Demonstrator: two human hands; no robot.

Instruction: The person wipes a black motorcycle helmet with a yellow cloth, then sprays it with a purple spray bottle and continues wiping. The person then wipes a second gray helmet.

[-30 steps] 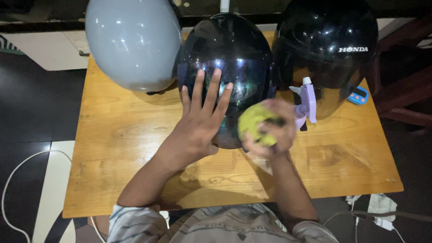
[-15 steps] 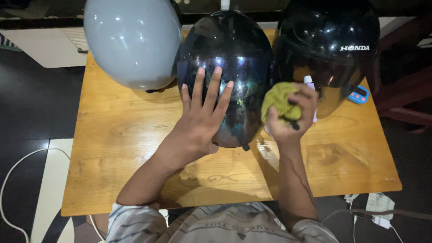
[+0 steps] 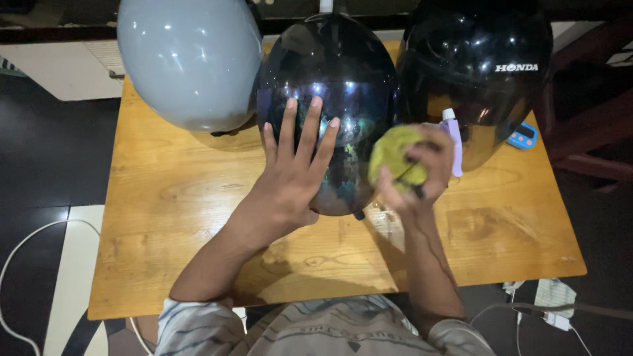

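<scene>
Now | left hand (image 3: 290, 178) flat on visor (image 3: 343, 132) | right hand (image 3: 415, 175) grips cloth (image 3: 392, 155)

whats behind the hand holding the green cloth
Behind the right hand and its green cloth stands a purple spray bottle; only its white top and one side show. Behind that sits the black helmet. The bottle's lower part is covered.

Glossy dark helmet (image 3: 336, 86) w/ tinted visor, upright mid-table; yellow-green cloth (image 3: 393, 155) bunched against its right side.
</scene>
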